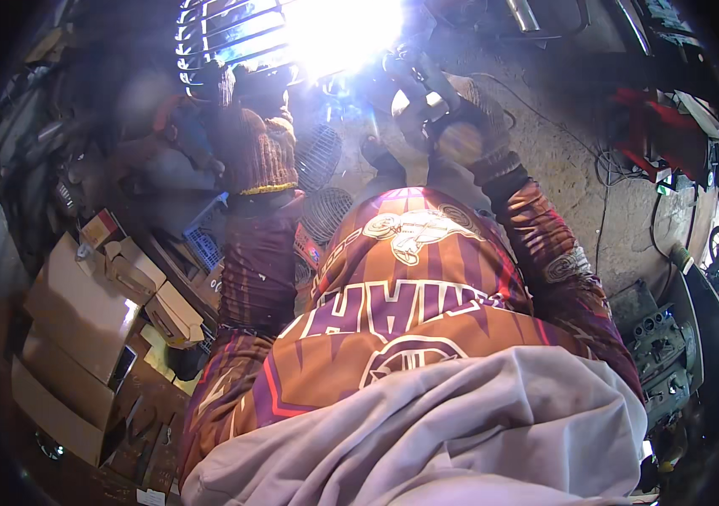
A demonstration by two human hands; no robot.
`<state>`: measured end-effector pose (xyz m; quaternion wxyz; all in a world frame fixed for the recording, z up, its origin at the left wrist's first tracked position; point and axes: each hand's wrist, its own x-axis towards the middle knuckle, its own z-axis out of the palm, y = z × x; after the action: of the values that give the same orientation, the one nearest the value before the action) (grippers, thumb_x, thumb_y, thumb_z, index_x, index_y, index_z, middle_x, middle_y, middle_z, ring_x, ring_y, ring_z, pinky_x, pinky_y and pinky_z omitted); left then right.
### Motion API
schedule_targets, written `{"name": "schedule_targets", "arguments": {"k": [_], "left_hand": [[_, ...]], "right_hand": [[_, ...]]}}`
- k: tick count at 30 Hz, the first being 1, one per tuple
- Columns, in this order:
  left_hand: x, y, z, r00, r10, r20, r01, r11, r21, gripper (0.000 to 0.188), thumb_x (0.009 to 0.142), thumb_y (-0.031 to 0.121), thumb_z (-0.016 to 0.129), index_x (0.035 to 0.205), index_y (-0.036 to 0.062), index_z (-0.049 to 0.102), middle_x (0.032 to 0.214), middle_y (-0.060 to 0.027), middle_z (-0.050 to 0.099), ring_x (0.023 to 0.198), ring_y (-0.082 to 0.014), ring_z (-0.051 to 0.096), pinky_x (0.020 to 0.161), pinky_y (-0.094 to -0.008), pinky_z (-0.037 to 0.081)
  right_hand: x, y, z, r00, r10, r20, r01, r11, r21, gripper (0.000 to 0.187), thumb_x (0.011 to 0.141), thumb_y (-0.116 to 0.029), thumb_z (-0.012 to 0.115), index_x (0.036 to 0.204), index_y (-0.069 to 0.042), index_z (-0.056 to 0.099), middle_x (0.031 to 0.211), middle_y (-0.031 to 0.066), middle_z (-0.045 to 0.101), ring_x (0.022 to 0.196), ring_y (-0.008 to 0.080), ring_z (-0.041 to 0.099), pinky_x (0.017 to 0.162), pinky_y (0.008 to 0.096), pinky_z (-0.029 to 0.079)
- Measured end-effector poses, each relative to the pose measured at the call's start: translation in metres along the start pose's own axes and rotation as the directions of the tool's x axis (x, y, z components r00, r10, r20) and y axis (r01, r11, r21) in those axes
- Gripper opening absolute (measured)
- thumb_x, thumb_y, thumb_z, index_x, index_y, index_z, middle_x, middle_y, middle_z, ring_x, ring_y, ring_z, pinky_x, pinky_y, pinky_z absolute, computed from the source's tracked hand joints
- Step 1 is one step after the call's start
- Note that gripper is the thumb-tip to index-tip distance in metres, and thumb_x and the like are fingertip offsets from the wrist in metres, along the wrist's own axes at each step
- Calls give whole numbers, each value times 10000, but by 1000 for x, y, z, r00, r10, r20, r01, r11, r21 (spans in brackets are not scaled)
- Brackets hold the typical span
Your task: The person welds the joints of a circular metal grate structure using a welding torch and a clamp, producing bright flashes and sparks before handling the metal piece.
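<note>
A metal grille of parallel bars (pixel 233 27) spans the upper left, partly lost in a white welding glare. My left hand (pixel 262 150), in a brown knitted glove with a yellow cuff edge, reaches up to its near edge, fingers curled at the bars. On the other side my right hand (pixel 465 126), also gloved, is closed round a dark welding torch (pixel 417 74), which points up towards the glare. The torch's tip and the spot it meets are hidden by the light. Round wire baskets or guards (pixel 326 211) lie below, between my arms.
Open cardboard boxes (pixel 81 312) and a blue plastic crate (pixel 204 240) stand at left. A thin cable (pixel 558 125) crosses the concrete floor (pixel 545 194) at right. Beyond it sit a red case (pixel 667 139) and a grey metal machine part (pixel 654 337).
</note>
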<state>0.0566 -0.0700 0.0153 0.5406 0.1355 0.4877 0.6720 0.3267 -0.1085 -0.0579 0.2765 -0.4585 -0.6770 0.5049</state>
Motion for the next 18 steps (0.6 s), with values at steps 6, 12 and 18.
{"name": "schedule_targets", "arguments": {"k": [6,12,18], "left_hand": [[1,2,3,999,43,19,-45,995,91,176,901,208,602,1060,135,587,1079,-60,623,983,-209,595,823,-362,507],[11,-1,-3,997,33,63,-36,999,39,130,898,213,613,1011,150,611,1039,-47,636,957,-204,601,817,-375,502],[-2,4,24,999,1,-38,-5,995,-99,198,875,234,655,1019,110,599,982,-67,656,826,-231,649,723,-424,555]], "right_hand": [[-10,60,28,959,236,-155,-144,881,451,274,808,-178,632,1047,-52,586,1087,74,616,1013,196,586,831,315,501],[-2,-7,-3,942,10,-335,-2,1000,25,500,715,-176,778,1127,-30,535,999,82,642,935,190,639,787,301,509],[-1,-28,-9,968,101,-231,-138,978,-154,525,699,-196,776,1137,-29,538,1033,130,635,970,228,633,819,320,498]]}}
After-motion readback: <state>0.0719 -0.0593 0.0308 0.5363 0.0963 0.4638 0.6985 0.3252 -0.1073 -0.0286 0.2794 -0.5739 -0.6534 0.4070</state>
